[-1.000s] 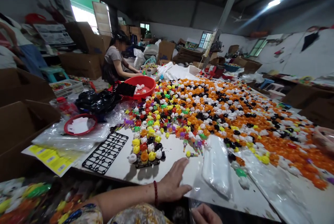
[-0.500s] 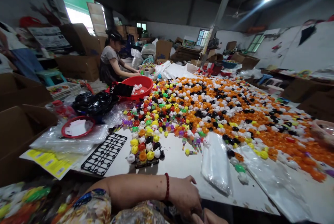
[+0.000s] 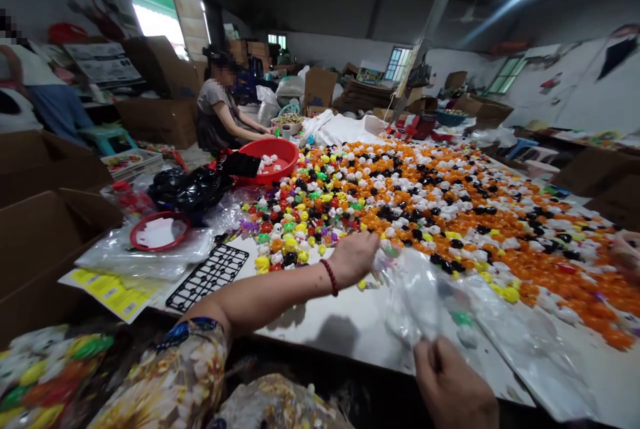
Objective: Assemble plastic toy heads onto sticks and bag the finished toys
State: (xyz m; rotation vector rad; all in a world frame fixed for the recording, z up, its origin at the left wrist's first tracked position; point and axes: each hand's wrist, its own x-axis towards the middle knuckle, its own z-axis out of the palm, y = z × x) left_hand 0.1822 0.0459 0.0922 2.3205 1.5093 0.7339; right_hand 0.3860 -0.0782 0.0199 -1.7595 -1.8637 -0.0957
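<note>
A clear plastic bag [image 3: 407, 296] is stretched between my two hands above the white table. My left hand [image 3: 354, 258], with a red bead bracelet at the wrist, is closed at the bag's far left edge, its fingertips partly hidden. Closer to me, my right hand [image 3: 453, 381] pinches the bag's near edge between thumb and fingers. Rows of small coloured toy heads [image 3: 290, 244] stand behind my left forearm, which covers their lower part. Beside that arm lies a black plastic grid [image 3: 210, 276].
Orange, white and black toy heads [image 3: 450, 199] are heaped over the table. More clear bags [image 3: 530, 349] lie at the right. A red basin [image 3: 273, 157] and a small red tray [image 3: 160, 230] stand left. A co-worker [image 3: 220, 106] sits beyond; another person's hand [image 3: 627, 252] shows at the right edge.
My left hand has risen from the table's front edge to the far side of the bags. My right hand has come up into view, and a bag now spans both.
</note>
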